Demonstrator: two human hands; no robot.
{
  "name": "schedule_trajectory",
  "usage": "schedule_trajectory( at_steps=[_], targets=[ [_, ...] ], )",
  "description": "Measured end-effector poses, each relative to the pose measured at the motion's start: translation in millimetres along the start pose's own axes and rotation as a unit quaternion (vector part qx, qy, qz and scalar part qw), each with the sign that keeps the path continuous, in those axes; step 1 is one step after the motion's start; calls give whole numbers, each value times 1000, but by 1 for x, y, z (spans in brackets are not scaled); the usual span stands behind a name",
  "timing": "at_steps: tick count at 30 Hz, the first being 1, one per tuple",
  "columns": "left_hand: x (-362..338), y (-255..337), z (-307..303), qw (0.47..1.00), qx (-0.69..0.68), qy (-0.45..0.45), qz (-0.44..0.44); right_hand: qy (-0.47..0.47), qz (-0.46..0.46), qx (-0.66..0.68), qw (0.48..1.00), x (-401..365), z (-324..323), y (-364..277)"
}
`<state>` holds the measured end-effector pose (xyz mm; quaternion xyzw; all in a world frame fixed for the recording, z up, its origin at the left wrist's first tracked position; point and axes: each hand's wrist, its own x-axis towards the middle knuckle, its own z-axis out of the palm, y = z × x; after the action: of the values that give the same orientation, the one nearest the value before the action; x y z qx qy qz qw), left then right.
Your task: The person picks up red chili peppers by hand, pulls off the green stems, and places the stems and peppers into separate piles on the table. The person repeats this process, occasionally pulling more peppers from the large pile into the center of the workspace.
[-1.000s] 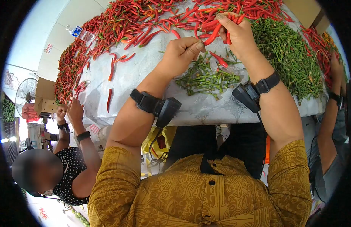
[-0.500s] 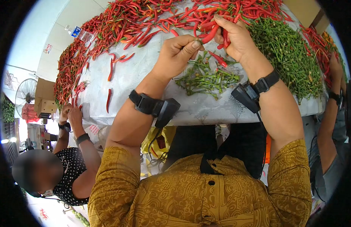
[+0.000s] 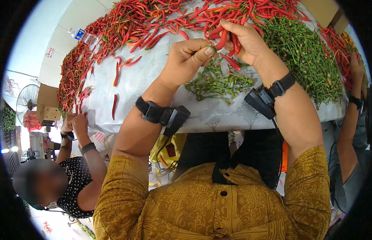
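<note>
My right hand [image 3: 247, 43] is closed around several red chili peppers [image 3: 236, 43], one of which points toward my other hand. Thumb and forefinger of my left hand [image 3: 190, 58] are pinched at the stem end of that red chili [image 3: 221, 40]; the stem itself is mostly covered by the fingertips. Just under my hands, a small heap of green chili stems [image 3: 218, 84] lies on the pale table covering. A loose red chili [image 3: 231, 62] rests at the top of that heap, close below my right hand.
Red chilies [image 3: 130, 24] are piled along the far and left side of the table [image 3: 150, 76]. To the right is a big pile of green stems [image 3: 304, 60]. One co-worker's hands [image 3: 76, 122] are at the left edge; another person's arm [image 3: 350, 136] reaches in at right.
The chili between my hands has tipped to a steeper angle, and my left hand has shifted slightly down with its pinch kept. The co-worker's hands at left have moved slightly.
</note>
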<state>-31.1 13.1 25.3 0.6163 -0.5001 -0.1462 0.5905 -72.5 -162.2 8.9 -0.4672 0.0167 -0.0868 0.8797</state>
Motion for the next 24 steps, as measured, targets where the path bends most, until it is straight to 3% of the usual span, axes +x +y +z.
schedule_trajectory(
  at_steps=[6,8,20,24],
  targets=[
    [0,2,-2,1000,-5,-10,1,2,-24,-11,1000,0,1,0],
    [0,1,-2,1000,-8,-14,7,-46,-27,-21,998,0,0,-2],
    [-1,1,-5,998,4,-63,-8,14,-60,-59,996,-2,8,2],
    [-4,4,1,998,-5,-60,29,-25,-40,-59,997,0,-1,-1]
  ],
)
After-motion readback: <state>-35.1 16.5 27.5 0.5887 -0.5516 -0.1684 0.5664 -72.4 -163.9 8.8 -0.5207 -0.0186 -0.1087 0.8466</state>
